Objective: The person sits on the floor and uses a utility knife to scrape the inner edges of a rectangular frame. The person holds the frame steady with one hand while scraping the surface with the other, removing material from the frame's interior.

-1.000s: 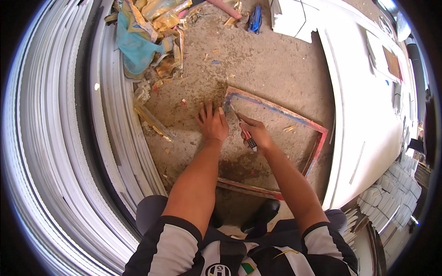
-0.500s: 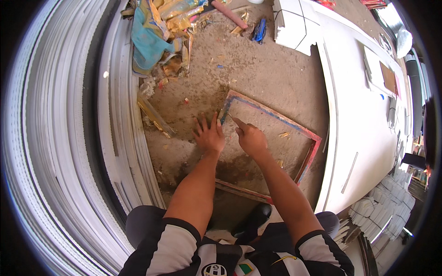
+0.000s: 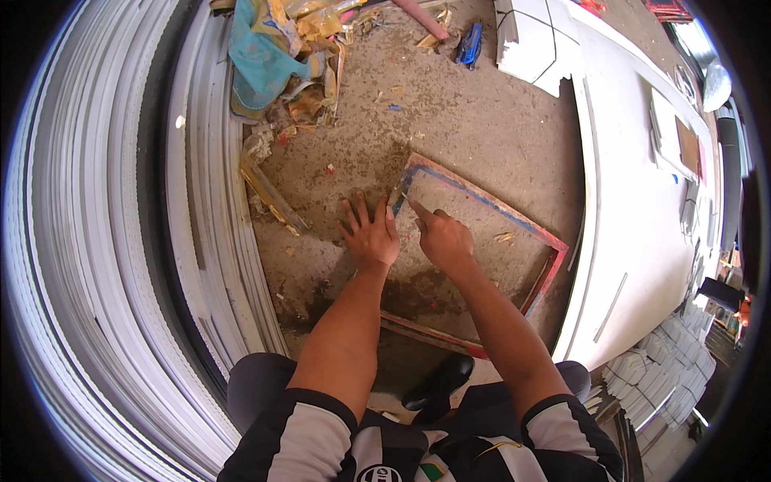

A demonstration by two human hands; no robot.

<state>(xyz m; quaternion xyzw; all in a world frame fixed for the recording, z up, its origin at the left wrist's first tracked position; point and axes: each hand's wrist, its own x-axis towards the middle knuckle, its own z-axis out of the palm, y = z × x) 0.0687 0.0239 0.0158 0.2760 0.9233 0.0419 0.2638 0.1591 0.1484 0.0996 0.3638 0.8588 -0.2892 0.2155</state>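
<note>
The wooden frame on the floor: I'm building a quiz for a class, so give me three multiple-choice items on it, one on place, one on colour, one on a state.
1. Where does the rectangular wooden frame with red and blue edges lie?
A. On the dusty ground
B. On the white board
C. On the person's lap

2. What colour is the crumpled cloth at the top left?
A. Black
B. Teal
C. Pink

3. How is the left hand set?
A. Clenched in a fist
B. Raised in the air
C. Spread flat, fingers apart

Answers:
1 A: bare earth shows inside and around the frame.
2 B: the cloth lies teal among the yellowish scraps.
3 C: its palm presses down at the frame's left edge, while the right hand works at the frame's far corner in a closed grip.
</note>
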